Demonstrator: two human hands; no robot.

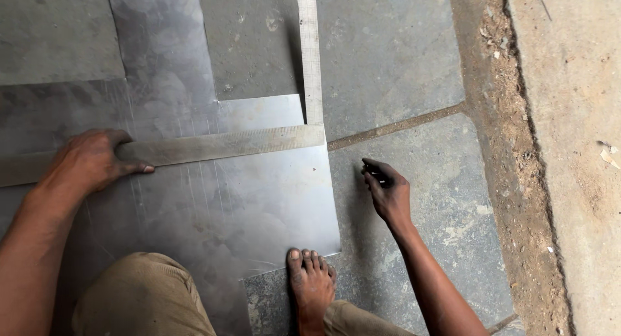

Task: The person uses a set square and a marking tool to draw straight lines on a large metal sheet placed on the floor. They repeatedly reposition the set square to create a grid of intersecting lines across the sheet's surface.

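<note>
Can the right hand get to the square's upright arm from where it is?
Probably yes. The right hand, pinching a small dark marker, hovers over bare floor beside the sheet; nothing lies between it and the square.

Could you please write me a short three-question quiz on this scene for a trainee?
1. True or false: the left hand presses on the steel square lying across the metal sheet.
2. Which body part rests on the sheet's lower right corner? A) a knee B) a bare foot C) an elbow
3. What does the right hand hold, and is it over the sheet or the stone floor?

Key
1. True.
2. B.
3. A small dark tool, too small to identify; it is over the floor, beside the sheet's right edge.
</note>
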